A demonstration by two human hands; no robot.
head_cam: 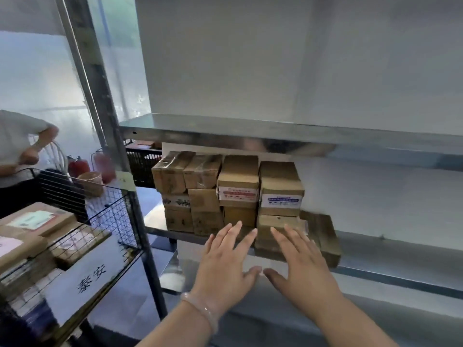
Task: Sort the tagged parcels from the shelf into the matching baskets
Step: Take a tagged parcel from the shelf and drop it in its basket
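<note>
At lower left, a wire basket (110,221) with a paper sign holds flat parcels lying label-up. At centre, small cardboard boxes (225,194) sit stacked on the metal shelf (375,246), short ends facing out, long axes running back. Both the left hand (225,264) and the right hand (300,264) are spread wide, holding nothing, in front of the lowest boxes.

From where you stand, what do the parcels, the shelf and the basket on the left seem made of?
Parcels: brown cardboard, matte, some wrapped in glossy clear tape.
Shelf: probably galvanised steel, grey with a dull sheen.
Basket: thin black wire grid, likely coated metal.
</note>
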